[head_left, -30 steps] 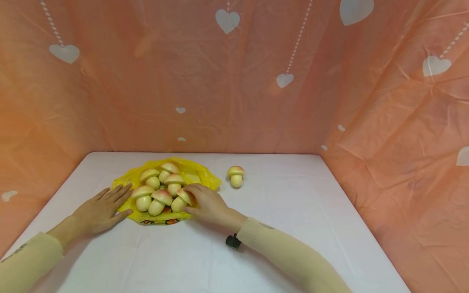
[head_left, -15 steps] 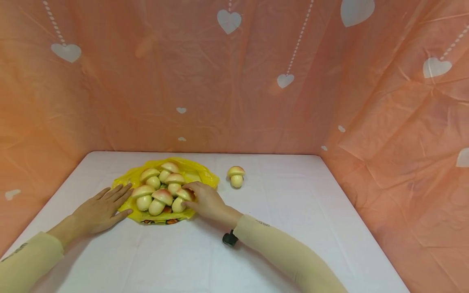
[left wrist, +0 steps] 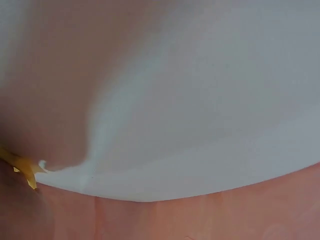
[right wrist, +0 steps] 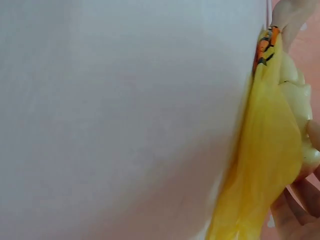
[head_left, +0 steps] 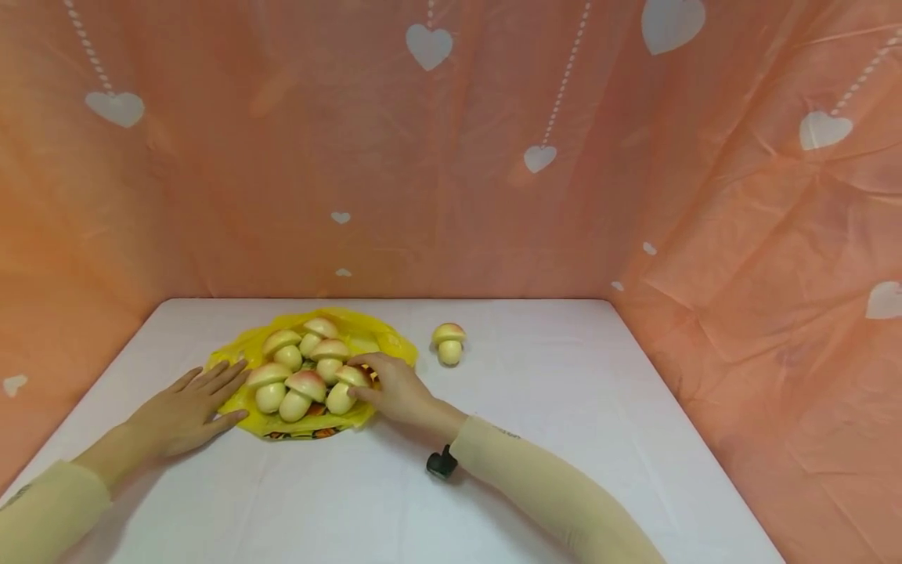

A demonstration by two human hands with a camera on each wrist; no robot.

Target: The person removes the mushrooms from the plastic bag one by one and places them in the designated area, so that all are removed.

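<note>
Several model mushrooms with pale stems and pink-tinged caps lie clustered on a yellow plastic bag in the head view. At the bag's left edge my left hand rests with fingers straight and spread. My right hand holds the front right mushroom, thumb by its stem and fingers behind its cap. The right wrist view shows the bag's side and fingers at the mushrooms. The left wrist view is mostly blurred hand and tabletop, with a bit of yellow bag.
One more mushroom stands apart on the white table, right of the bag. Orange sheets with white hearts hang behind and beside the table. A black wrist device is under my right sleeve.
My right thumb has moved onto the stem of the front right mushroom, which now stands a little straighter. The left hand keeps its place on the bag. The head view has shifted slightly.
</note>
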